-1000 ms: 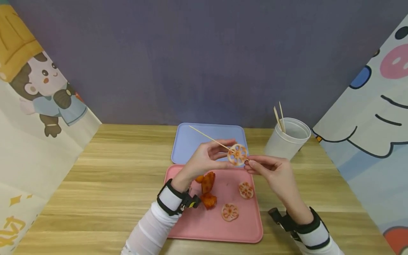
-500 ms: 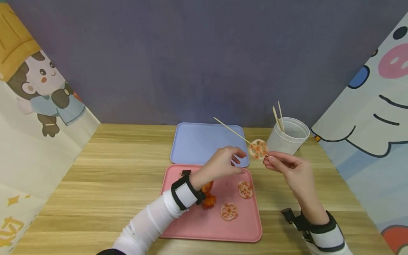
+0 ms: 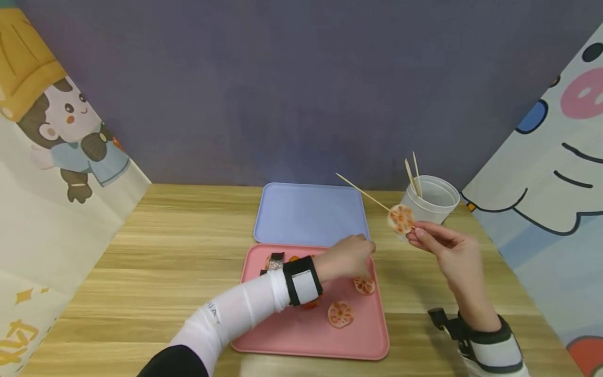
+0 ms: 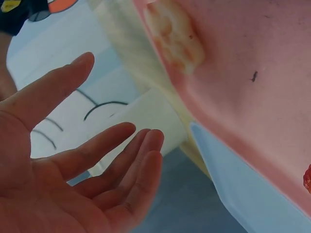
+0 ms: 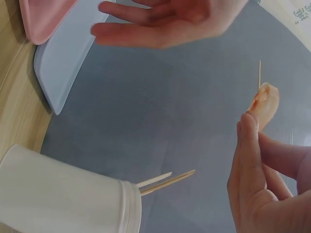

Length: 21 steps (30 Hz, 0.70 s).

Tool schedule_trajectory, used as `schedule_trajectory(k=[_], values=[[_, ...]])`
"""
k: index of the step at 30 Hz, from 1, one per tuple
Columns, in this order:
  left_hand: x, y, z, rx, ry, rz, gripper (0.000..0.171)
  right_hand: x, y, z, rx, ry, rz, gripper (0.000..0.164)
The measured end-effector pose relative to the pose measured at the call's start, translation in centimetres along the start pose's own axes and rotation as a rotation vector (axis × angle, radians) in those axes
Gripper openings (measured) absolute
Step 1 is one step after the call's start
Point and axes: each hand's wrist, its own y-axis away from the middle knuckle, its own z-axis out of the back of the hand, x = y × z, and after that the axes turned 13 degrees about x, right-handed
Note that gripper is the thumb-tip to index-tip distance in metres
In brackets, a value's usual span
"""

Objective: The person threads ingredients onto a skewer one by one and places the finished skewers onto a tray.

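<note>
My right hand (image 3: 445, 248) pinches the lower end of a bamboo skewer (image 3: 361, 190) that runs through a lotus root slice (image 3: 401, 219), raised right of the trays. In the right wrist view the same slice (image 5: 265, 104) sits just past the fingertips. My left hand (image 3: 347, 256) hangs over the right part of the pink tray (image 3: 311, 335), fingers spread and holding nothing, as the left wrist view shows. Just beneath it lies another lotus root slice (image 3: 365, 286), partly covered in the head view. A further lotus root slice (image 3: 341, 314) rests nearer the tray's front.
Behind the pink tray lies a blue tray (image 3: 308, 212). A white cup (image 3: 432, 200) with several skewers (image 3: 412, 175) stands at the right back. Orange-red food pieces (image 3: 311, 303) and a dark-wrapped piece (image 3: 276, 261) lie in the pink tray, partly behind the left arm.
My left hand has come off the skewered slice and moved down to the right over the pink tray. The right hand has carried the skewer and slice to the right.
</note>
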Motion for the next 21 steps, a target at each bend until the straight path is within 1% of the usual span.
schedule_trajectory(k=[3,5,10,16,21], values=[[-0.4,-0.4,-0.4,0.028,-0.033,0.01,0.033,-0.1,0.0,0.4,-0.007,-0.018,-0.003,0.015],[-0.6,-0.6,-0.6,0.04,-0.054,0.008,0.029,-0.1,0.0,0.6,-0.008,-0.027,-0.004,0.015],[-1.3,-1.0,-1.1,0.071,-0.098,0.023,0.031,-0.2,0.1,1.3,-0.005,-0.042,0.004,0.015],[-1.7,-1.2,-1.7,0.109,-0.121,0.068,0.035,-0.4,0.4,2.1,-0.02,-0.049,0.007,0.016],[-1.7,-1.2,-2.2,0.12,-0.117,0.056,0.032,-0.7,0.8,3.0,-0.041,-0.045,-0.026,0.017]])
